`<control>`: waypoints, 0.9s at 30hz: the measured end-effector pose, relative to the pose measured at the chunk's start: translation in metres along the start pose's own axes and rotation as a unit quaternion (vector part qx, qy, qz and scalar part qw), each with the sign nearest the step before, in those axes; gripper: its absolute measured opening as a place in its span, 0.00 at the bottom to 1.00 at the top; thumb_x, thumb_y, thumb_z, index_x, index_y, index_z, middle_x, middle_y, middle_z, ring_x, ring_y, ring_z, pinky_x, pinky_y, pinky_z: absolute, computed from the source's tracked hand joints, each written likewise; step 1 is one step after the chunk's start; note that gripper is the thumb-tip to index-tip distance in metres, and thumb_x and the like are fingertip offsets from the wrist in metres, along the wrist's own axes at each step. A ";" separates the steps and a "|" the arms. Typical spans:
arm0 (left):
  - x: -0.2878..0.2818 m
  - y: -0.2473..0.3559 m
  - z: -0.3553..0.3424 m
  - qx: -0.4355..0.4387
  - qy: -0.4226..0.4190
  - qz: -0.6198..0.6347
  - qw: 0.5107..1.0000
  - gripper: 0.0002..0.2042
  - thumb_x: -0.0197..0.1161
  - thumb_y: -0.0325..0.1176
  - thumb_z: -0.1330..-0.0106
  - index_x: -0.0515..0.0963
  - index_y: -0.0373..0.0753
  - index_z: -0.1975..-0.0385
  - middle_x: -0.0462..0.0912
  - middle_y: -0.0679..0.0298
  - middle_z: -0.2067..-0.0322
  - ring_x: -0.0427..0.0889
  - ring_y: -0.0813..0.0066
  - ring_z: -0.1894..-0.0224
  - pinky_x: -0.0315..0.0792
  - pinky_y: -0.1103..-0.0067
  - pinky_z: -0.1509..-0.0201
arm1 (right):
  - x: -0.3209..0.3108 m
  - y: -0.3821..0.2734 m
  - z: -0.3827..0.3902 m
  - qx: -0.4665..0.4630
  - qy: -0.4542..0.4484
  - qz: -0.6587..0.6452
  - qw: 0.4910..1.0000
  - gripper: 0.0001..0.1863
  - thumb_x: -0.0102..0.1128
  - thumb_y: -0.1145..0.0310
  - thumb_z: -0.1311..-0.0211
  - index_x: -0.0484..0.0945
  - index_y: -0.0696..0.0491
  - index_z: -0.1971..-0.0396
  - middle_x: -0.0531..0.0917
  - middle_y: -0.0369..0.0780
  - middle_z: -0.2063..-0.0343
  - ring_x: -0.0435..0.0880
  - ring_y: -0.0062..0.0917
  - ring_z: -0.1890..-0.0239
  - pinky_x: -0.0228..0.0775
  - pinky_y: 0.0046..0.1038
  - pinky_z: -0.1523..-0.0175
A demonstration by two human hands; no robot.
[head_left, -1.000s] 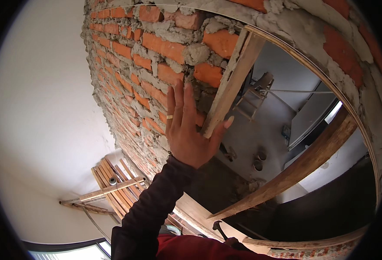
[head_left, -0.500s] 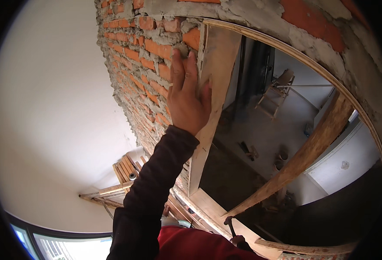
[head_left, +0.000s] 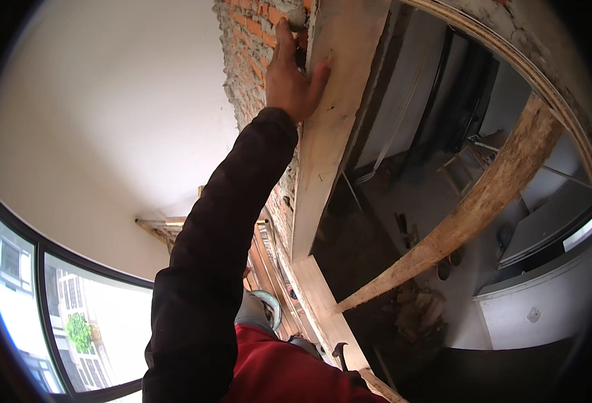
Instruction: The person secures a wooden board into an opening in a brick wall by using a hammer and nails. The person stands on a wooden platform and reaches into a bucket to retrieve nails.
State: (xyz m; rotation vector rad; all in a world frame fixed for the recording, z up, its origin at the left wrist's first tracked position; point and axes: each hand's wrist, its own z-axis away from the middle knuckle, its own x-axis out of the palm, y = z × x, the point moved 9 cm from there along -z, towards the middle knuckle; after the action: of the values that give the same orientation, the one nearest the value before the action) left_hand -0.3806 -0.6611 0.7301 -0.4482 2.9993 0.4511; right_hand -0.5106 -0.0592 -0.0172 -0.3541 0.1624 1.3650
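Pale plywood makes up the board [head_left: 343,94] that matters on my feed: it lies immediately right of the left hand [head_left: 288,84], its long axis running from above the fingers down past the wrist, leaning a little left at its foot. The left hand is clearly the nearer one; the right hand I can't find, so whether it grips anything I cannot tell. I see the left hand spread and closed round nothing, fingers pointing up along the edge of the brick wall [head_left: 245,47], thumb stretched across the board's face; whether the thumb tip presses there I can't make out. So the hand sits over the seam between wall and board, roughly in line with both. Below the hand, the board's foot meets a second strip, the sill [head_left: 315,279]. Right of that, a rough post [head_left: 457,221] slants up and away, and a hammer [head_left: 340,352] shows low down beside the red garment [head_left: 289,369].
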 end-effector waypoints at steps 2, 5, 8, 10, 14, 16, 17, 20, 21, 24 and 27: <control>0.002 -0.002 0.001 -0.021 -0.002 0.009 1.000 0.45 0.66 0.35 0.42 0.42 0.25 0.32 0.75 0.42 0.46 0.77 0.48 0.45 0.72 0.68 0.43 | 0.007 0.005 0.003 -0.005 -0.016 0.007 1.000 0.17 0.53 0.65 0.38 0.80 0.39 0.50 0.85 0.40 0.62 0.87 0.31 0.65 0.80 0.37 0.60; 0.004 -0.002 0.003 -0.029 0.005 0.015 0.999 0.47 0.67 0.36 0.42 0.40 0.26 0.32 0.76 0.43 0.47 0.76 0.48 0.43 0.70 0.67 0.41 | 0.017 0.012 0.009 -0.014 -0.037 0.017 0.999 0.17 0.52 0.66 0.38 0.80 0.40 0.50 0.85 0.41 0.61 0.87 0.32 0.64 0.80 0.39 0.59; 0.007 -0.006 0.005 -0.034 0.008 0.021 0.999 0.47 0.67 0.37 0.41 0.39 0.26 0.32 0.73 0.42 0.44 0.74 0.46 0.42 0.69 0.67 0.40 | 0.029 0.017 0.013 -0.024 -0.058 0.041 0.997 0.17 0.52 0.66 0.39 0.80 0.41 0.50 0.85 0.42 0.61 0.87 0.33 0.63 0.80 0.40 0.59; 0.008 -0.007 0.002 -0.038 0.008 0.020 0.999 0.47 0.67 0.38 0.41 0.39 0.26 0.32 0.71 0.40 0.43 0.72 0.45 0.41 0.69 0.67 0.40 | 0.040 0.018 0.015 -0.033 -0.070 0.062 0.995 0.17 0.52 0.67 0.39 0.80 0.42 0.50 0.85 0.42 0.60 0.87 0.34 0.63 0.80 0.41 0.58; 0.006 -0.002 0.009 -0.083 -0.003 -0.017 0.996 0.46 0.68 0.40 0.40 0.42 0.27 0.32 0.67 0.38 0.40 0.69 0.48 0.38 0.68 0.68 0.37 | 0.049 0.013 0.008 -0.079 -0.067 0.125 0.987 0.17 0.51 0.67 0.40 0.79 0.43 0.51 0.84 0.43 0.59 0.86 0.35 0.61 0.79 0.42 0.57; -0.035 -0.009 0.018 -0.123 0.007 -0.065 0.990 0.42 0.67 0.39 0.37 0.48 0.28 0.32 0.68 0.38 0.41 0.69 0.52 0.36 0.68 0.70 0.36 | 0.020 0.006 -0.007 -0.150 0.033 0.151 0.976 0.19 0.50 0.64 0.41 0.79 0.46 0.51 0.84 0.45 0.59 0.86 0.36 0.61 0.80 0.41 0.59; -0.032 -0.001 0.030 -0.113 0.025 -0.090 0.989 0.34 0.64 0.41 0.36 0.58 0.26 0.38 0.72 0.37 0.48 0.74 0.47 0.45 0.69 0.66 0.41 | 0.029 0.019 -0.023 -0.139 0.028 0.173 0.975 0.22 0.53 0.64 0.45 0.78 0.47 0.49 0.85 0.44 0.58 0.86 0.36 0.58 0.80 0.40 0.58; -0.093 -0.028 0.099 -0.225 -0.091 0.074 0.967 0.28 0.62 0.39 0.33 0.64 0.28 0.38 0.77 0.44 0.48 0.78 0.58 0.44 0.72 0.73 0.40 | 0.008 -0.002 -0.030 -0.175 0.003 0.199 0.964 0.19 0.55 0.66 0.45 0.79 0.47 0.51 0.85 0.43 0.62 0.87 0.34 0.62 0.80 0.39 0.62; -0.108 -0.042 0.143 -0.276 -0.135 0.051 0.950 0.27 0.63 0.42 0.35 0.69 0.30 0.41 0.80 0.47 0.52 0.81 0.57 0.49 0.74 0.72 0.45 | 0.001 0.001 -0.029 -0.153 -0.014 0.150 0.977 0.19 0.55 0.67 0.46 0.79 0.47 0.52 0.86 0.42 0.63 0.87 0.33 0.63 0.80 0.38 0.64; -0.145 -0.054 0.268 -0.195 -0.246 -0.111 0.943 0.18 0.61 0.46 0.34 0.82 0.37 0.57 0.86 0.54 0.64 0.87 0.62 0.64 0.79 0.74 0.57 | -0.022 0.030 0.005 0.188 -0.031 -0.526 0.829 0.08 0.56 0.64 0.39 0.74 0.52 0.73 0.71 0.37 0.88 0.72 0.28 0.90 0.65 0.33 0.85; -0.249 -0.083 0.484 -0.534 -0.270 -0.178 0.781 0.21 0.66 0.48 0.40 0.82 0.37 0.57 0.85 0.51 0.62 0.86 0.59 0.63 0.78 0.69 0.57 | -0.045 0.003 0.021 0.205 -0.056 -0.536 0.817 0.14 0.57 0.63 0.38 0.66 0.49 0.81 0.63 0.35 0.91 0.63 0.26 0.92 0.57 0.32 0.87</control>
State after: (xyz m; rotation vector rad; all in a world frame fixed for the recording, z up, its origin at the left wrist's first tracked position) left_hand -0.1037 -0.5245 0.2744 -0.7353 1.7732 1.8312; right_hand -0.5243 -0.0932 0.0167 0.0351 0.1205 0.1993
